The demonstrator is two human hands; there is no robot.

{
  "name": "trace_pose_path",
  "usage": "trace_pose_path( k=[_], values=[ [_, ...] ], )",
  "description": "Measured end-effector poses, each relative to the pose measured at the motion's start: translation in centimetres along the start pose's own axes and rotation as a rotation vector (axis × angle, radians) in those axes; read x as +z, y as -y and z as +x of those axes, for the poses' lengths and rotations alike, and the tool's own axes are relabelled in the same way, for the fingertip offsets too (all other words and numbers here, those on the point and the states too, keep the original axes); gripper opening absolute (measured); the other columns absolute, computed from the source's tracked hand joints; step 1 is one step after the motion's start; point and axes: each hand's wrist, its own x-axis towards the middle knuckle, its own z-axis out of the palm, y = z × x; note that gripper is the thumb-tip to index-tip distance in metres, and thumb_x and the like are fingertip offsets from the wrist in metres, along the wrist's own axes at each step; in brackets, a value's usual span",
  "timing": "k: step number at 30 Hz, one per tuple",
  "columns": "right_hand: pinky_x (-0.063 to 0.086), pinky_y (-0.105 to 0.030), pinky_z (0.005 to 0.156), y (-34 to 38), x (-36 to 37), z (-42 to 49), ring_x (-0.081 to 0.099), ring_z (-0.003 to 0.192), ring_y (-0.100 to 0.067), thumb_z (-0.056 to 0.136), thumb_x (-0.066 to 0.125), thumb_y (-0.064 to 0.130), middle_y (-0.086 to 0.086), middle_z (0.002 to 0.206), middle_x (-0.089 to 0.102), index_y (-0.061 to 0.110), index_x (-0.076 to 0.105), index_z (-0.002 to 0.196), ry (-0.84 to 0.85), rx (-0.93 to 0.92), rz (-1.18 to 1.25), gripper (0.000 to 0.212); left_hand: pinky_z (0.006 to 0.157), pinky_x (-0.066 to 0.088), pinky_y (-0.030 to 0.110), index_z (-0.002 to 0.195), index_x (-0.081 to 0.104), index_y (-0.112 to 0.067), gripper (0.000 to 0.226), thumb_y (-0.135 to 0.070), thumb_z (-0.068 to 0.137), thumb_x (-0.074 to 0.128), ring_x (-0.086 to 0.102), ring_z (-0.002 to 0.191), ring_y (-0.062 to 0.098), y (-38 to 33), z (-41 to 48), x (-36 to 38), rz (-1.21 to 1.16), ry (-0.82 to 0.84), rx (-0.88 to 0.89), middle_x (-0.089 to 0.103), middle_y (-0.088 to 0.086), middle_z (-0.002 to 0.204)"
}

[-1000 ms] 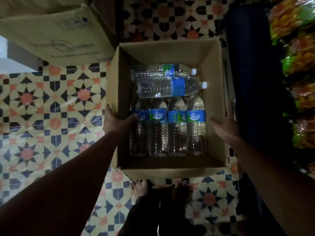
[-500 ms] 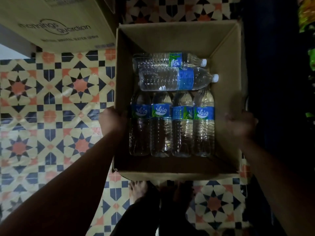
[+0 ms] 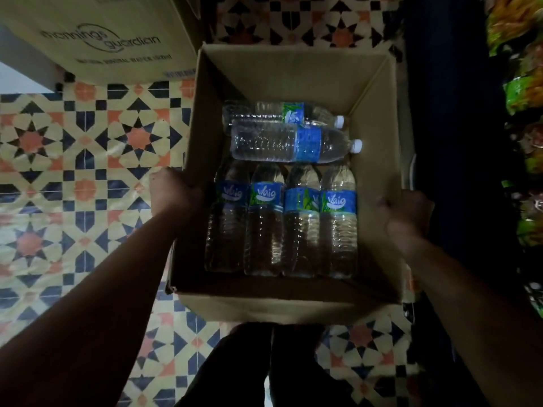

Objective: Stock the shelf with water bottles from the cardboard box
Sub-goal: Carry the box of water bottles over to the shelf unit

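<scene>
An open cardboard box (image 3: 293,71) sits in front of me above the patterned floor. Inside lie several clear water bottles (image 3: 299,218) with blue labels, side by side with caps pointing away from me. Across their far ends rest two more bottles (image 3: 291,145), white caps to the right. My left hand (image 3: 173,192) is closed over the box's left wall. My right hand (image 3: 407,215) is closed over the right wall. The shelf (image 3: 446,142) is a dark band to the right of the box.
A larger closed carton (image 3: 97,39) with printed lettering stands at the upper left. Colourful snack packets (image 3: 523,127) hang along the right edge. My legs (image 3: 264,365) are below the box, on the tiled floor (image 3: 73,171).
Both hands went from open beside the box to gripping its side walls. The box now appears closer and larger in view, tilted slightly.
</scene>
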Motion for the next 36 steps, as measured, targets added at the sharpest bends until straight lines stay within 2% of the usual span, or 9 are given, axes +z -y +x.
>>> trace_pose_path(
  k=[4, 7, 13, 17, 19, 22, 27, 33, 36],
  values=[
    [0.044, -0.037, 0.083, -0.8, -1.6, -3.7, 0.06, 0.106, -0.042, 0.087, 0.065, 0.017, -0.03, 0.11, 0.065, -0.013, 0.064, 0.108, 0.123, 0.043, 0.115, 0.036, 0.049, 0.041, 0.018, 0.099, 0.065, 0.0, 0.014, -0.008, 0.088, 0.066, 0.06, 0.067, 0.013, 1.6, -1.9, -1.7, 0.009, 0.039, 0.02, 0.067, 0.013, 0.093],
    [0.045, -0.038, 0.09, -1.4, -1.8, -6.4, 0.058, 0.112, -0.041, 0.088, 0.067, 0.011, -0.027, 0.117, 0.063, -0.011, 0.061, 0.115, 0.044, 0.094, 0.113, 0.036, 0.048, 0.037, 0.016, 0.1, 0.064, 0.003, 0.014, -0.005, 0.088, 0.065, 0.056, 0.063, 0.01, 2.4, -3.4, -3.0, 0.061, 0.067, 0.046, 0.064, 0.012, 0.091],
    [0.046, -0.028, 0.068, -2.4, -2.7, -12.1, 0.07, 0.093, -0.034, 0.084, 0.07, 0.007, -0.026, 0.1, 0.071, -0.011, 0.069, 0.104, -0.014, 0.08, 0.137, 0.026, 0.061, 0.053, 0.035, 0.096, 0.067, 0.006, 0.015, -0.003, 0.084, 0.068, 0.063, 0.073, 0.026, 4.7, -6.3, -5.5, 0.144, 0.084, 0.023, 0.069, 0.023, 0.096],
    [0.047, -0.028, 0.069, -3.8, -2.9, -15.3, 0.07, 0.094, -0.034, 0.084, 0.07, 0.011, -0.024, 0.101, 0.072, -0.005, 0.071, 0.106, 0.018, 0.117, 0.129, 0.027, 0.046, 0.042, 0.027, 0.091, 0.068, 0.01, 0.018, -0.006, 0.084, 0.071, 0.054, 0.054, 0.017, 6.8, -8.8, -6.8, 0.149, 0.099, 0.035, 0.062, 0.015, 0.075],
    [0.05, -0.029, 0.072, -4.4, -3.1, -17.1, 0.069, 0.096, -0.033, 0.083, 0.07, 0.017, -0.022, 0.102, 0.071, -0.002, 0.072, 0.108, -0.003, 0.096, 0.115, 0.031, 0.049, 0.045, 0.032, 0.09, 0.068, 0.01, 0.016, -0.004, 0.083, 0.071, 0.057, 0.058, 0.023, 8.0, -10.2, -7.5, 0.156, 0.082, 0.031, 0.063, 0.018, 0.075],
    [0.057, -0.044, 0.086, -6.0, -2.8, -19.4, 0.067, 0.1, -0.036, 0.079, 0.067, 0.033, -0.022, 0.102, 0.071, 0.0, 0.071, 0.108, -0.011, 0.044, 0.074, 0.044, 0.054, 0.048, 0.035, 0.083, 0.068, 0.01, 0.012, -0.002, 0.081, 0.07, 0.059, 0.06, 0.028, 10.2, -12.6, -8.6, 0.162, 0.046, 0.04, 0.068, 0.026, 0.078],
    [0.054, -0.045, 0.091, -7.0, -4.3, -23.8, 0.064, 0.105, -0.039, 0.084, 0.071, 0.019, -0.024, 0.11, 0.068, -0.005, 0.069, 0.109, 0.03, -0.009, 0.074, 0.035, 0.063, 0.054, 0.042, 0.087, 0.069, 0.013, 0.019, -0.004, 0.079, 0.069, 0.067, 0.073, 0.037, 13.2, -17.3, -11.2, 0.177, -0.001, 0.071, 0.068, 0.029, 0.082],
    [0.054, -0.045, 0.091, -7.2, -4.9, -29.7, 0.064, 0.105, -0.04, 0.085, 0.071, 0.018, -0.025, 0.112, 0.068, -0.006, 0.069, 0.109, 0.061, 0.026, 0.082, 0.034, 0.058, 0.048, 0.036, 0.087, 0.07, 0.015, 0.023, -0.007, 0.079, 0.069, 0.061, 0.062, 0.03, 17.2, -20.4, -13.5, 0.176, 0.016, 0.042, 0.062, 0.023, 0.07],
    [0.049, -0.042, 0.089, -7.9, -4.4, -31.7, 0.06, 0.111, -0.039, 0.09, 0.067, 0.01, -0.025, 0.119, 0.064, -0.009, 0.064, 0.116, 0.093, 0.092, 0.091, 0.033, 0.061, 0.045, 0.033, 0.088, 0.069, 0.015, 0.024, -0.007, 0.079, 0.069, 0.063, 0.067, 0.033, 19.5, -20.7, -14.0, 0.177, 0.021, 0.067, 0.065, 0.024, 0.077]
  ],
)
